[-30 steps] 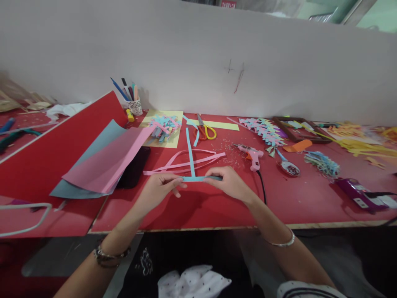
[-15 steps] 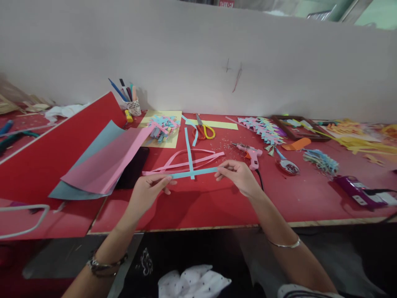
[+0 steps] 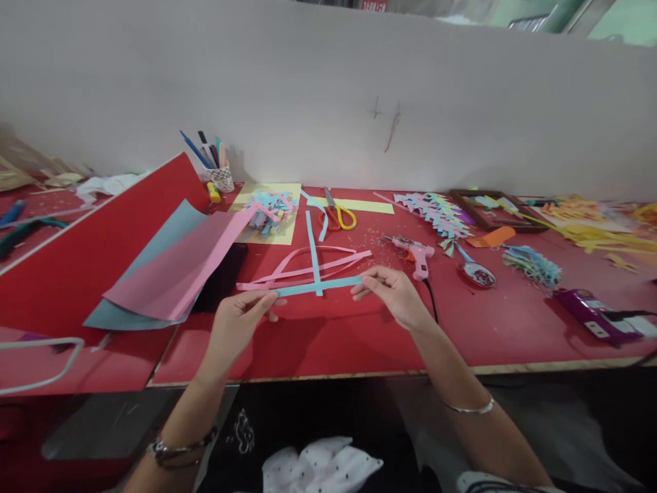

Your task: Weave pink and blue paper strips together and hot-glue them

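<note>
A light blue paper strip is stretched between my hands above the red table. My left hand pinches its left end and my right hand pinches its right end. Behind it, a second blue paper strip runs away from me, and the held strip passes across its near end. Several pink paper strips lie just beyond my hands. Right of these rests a pink hot glue gun with its cord toward me. Scissors with a yellow and red handle lie farther back.
Pink and blue paper sheets lean at left by a red board. A pile of cut paper pieces sits on yellow paper. A pen cup stands by the wall. At right are a braided paper piece and a purple power strip.
My left hand has shifted slightly left along with its end of the blue strip. My right hand stays almost in place, and the grip of both hands looks the same.
</note>
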Action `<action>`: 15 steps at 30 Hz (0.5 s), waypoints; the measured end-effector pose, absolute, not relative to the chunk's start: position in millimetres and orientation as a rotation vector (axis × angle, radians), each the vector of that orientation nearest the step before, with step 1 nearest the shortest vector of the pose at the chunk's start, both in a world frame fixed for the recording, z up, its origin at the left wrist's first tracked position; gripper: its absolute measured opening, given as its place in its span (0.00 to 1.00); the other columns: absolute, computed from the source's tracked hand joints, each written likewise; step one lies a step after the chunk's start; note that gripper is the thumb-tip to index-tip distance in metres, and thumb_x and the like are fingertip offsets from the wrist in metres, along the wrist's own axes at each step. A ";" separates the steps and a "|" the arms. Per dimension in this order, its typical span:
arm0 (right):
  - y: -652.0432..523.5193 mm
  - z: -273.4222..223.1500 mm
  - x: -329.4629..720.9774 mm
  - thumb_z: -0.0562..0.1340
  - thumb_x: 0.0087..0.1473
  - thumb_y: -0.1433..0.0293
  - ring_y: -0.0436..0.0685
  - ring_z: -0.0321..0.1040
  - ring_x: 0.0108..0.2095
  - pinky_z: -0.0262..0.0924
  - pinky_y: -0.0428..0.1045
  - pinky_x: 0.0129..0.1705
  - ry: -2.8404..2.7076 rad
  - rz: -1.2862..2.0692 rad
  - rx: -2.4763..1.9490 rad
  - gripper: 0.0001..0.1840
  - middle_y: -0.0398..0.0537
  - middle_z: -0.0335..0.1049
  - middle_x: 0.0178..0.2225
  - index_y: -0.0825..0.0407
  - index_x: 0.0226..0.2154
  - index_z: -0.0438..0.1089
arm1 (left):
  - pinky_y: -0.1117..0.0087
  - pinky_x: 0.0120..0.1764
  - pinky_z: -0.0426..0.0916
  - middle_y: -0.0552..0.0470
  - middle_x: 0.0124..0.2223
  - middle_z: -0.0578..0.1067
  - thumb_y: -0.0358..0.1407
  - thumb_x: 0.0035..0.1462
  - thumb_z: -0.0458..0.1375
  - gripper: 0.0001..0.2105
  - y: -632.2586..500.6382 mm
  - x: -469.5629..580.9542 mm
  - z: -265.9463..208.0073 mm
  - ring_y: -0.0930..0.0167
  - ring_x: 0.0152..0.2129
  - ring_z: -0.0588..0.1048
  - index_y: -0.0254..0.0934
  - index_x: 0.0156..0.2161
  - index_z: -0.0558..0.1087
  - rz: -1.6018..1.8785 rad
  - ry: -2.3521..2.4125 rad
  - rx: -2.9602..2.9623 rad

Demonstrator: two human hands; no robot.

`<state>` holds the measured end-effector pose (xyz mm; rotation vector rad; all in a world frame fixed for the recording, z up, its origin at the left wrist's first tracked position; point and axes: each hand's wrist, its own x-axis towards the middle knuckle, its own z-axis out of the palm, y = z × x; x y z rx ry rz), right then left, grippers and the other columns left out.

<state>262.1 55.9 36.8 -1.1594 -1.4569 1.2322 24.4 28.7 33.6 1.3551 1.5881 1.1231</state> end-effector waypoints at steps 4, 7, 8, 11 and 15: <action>54.7 36.6 261.0 0.58 0.46 0.61 0.49 0.68 0.21 0.63 0.48 0.30 -1.531 1.199 -1.187 0.12 0.44 0.71 0.21 0.53 0.22 0.63 | 0.71 0.29 0.67 0.55 0.15 0.71 0.44 0.40 0.56 0.12 28.4 22.9 31.0 0.71 0.17 0.70 0.37 0.22 0.74 1.110 1.587 1.384; 53.6 34.4 259.0 0.57 0.47 0.62 0.48 0.65 0.17 0.60 0.46 0.25 -1.541 1.139 -1.225 0.11 0.41 0.68 0.19 0.52 0.22 0.60 | 0.72 0.27 0.65 0.54 0.17 0.73 0.46 0.41 0.55 0.14 28.3 21.9 26.8 0.72 0.16 0.69 0.36 0.21 0.73 1.065 1.595 1.407; 52.9 32.9 258.9 0.56 0.47 0.62 0.47 0.64 0.16 0.59 0.46 0.24 -1.544 1.129 -1.241 0.11 0.40 0.66 0.18 0.52 0.22 0.60 | 0.73 0.26 0.64 0.54 0.18 0.73 0.46 0.42 0.54 0.14 27.4 21.9 24.8 0.73 0.16 0.69 0.36 0.21 0.72 1.025 1.599 1.432; 48.9 26.2 261.0 0.53 0.46 0.64 0.46 0.61 0.15 0.55 0.44 0.21 -1.595 1.190 -1.330 0.09 0.38 0.63 0.16 0.51 0.21 0.58 | 0.75 0.23 0.59 0.55 0.18 0.72 0.47 0.46 0.51 0.16 21.7 24.0 17.6 0.74 0.14 0.66 0.37 0.18 0.68 0.852 1.678 1.595; 40.8 15.0 262.6 0.52 0.43 0.69 0.46 0.54 0.15 0.47 0.43 0.20 -1.791 1.076 -1.571 0.06 0.36 0.56 0.13 0.51 0.18 0.55 | 0.76 0.21 0.52 0.56 0.17 0.69 0.40 0.48 0.50 0.13 13.2 31.1 9.1 0.73 0.17 0.67 0.38 0.17 0.64 0.542 1.951 1.893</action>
